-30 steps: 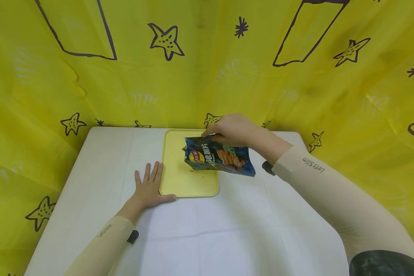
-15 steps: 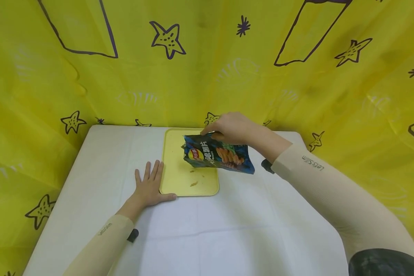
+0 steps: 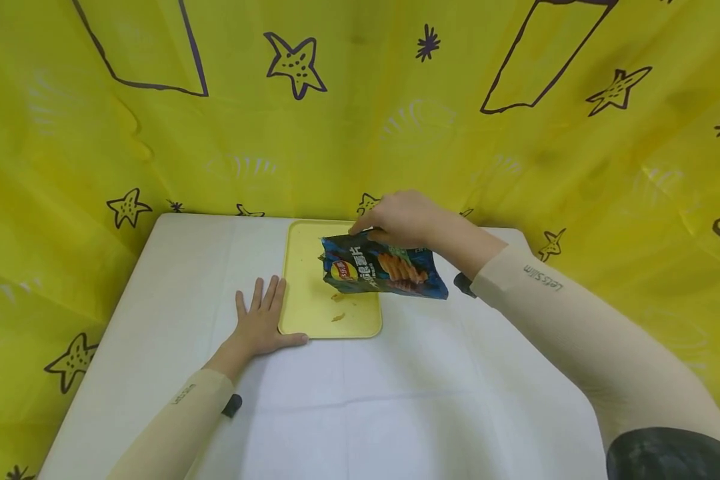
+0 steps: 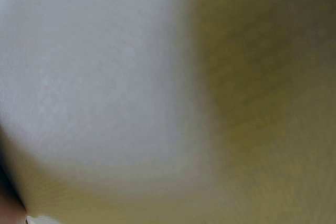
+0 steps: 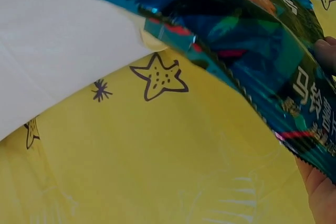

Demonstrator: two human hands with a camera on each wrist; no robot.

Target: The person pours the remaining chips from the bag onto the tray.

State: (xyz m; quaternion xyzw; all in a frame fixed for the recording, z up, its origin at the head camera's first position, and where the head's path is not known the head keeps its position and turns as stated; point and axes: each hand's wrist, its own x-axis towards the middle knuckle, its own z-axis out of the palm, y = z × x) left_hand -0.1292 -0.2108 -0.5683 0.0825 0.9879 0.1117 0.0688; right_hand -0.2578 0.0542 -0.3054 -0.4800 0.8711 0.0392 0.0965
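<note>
My right hand (image 3: 405, 217) grips a dark blue chip bag (image 3: 390, 268) by its upper edge. The bag lies sideways above the yellow tray (image 3: 303, 313), its left end over the tray and its right end past the tray's edge. Close up in the right wrist view, the shiny bag (image 5: 220, 30) fills the top, with part of the hand at the right border. Several small chip pieces (image 3: 339, 317) lie on the tray below the bag. My left hand (image 3: 261, 328), fingers spread, rests at the tray's lower left corner. The left wrist view is blurred and shows mostly sleeve.
A white-covered table (image 3: 420, 393) holds the tray near its far edge. Right behind it hangs a yellow curtain (image 3: 348, 133) with dark star drawings. A beige sleeve covers each forearm.
More chip pieces have come into sight on the tray under the bag. The bag has tilted slightly and stays in my right hand. My left hand keeps its place at the tray.
</note>
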